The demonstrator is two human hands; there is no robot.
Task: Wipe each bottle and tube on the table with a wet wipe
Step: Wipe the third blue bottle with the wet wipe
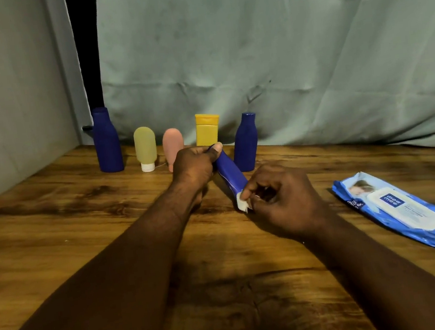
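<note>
- Head view, looking down over both forearms onto a wooden desk (pixel 52 220).
- Near the middle, a blue tube (pixel 230 172) held in the air just above the desk, gripped at its far, upper end by the left hand (pixel 193 168), fingers (pixel 218 146) curled round it, thumb on top.
- Set on a slant: long axis from high and far-left, at the left hand, down to low and near-right, at the right hand (pixel 280 202).
- In the right hand, a small white wet wipe (pixel 243 204), pinched by fingers (pixel 246 192) bunched narrow on the wad and pressed against the tube's lower end.
- Probably midway through wiping this tube; no telling how much of its length is done.
- For the coming stroke: tube running up and away to the left from the right-hand fingers, so likely a slide of the wipe along that slant toward the left hand, or a turn of the tube by the left hand.
- Right hand nearer the low end, left hand nearer the high end; cap end hidden, cannot tell which.
- At the back of the desk, standing in a row: a tall blue bottle (pixel 107 143), a yellow-green tube (pixel 145 146) on its white cap, a pink tube (pixel 172 144) partly behind the left hand, a yellow bottle (pixel 207 131), and a shorter blue bottle (pixel 247 144) just beyond the held tube.
- Impossible to judge which of these are wiped.
- To the right, well apart from the hands, a blue pack of wipes (pixel 408 213) lying flat.
- Behind everything, a grey-green cloth (pixel 276 32) hanging.
</note>
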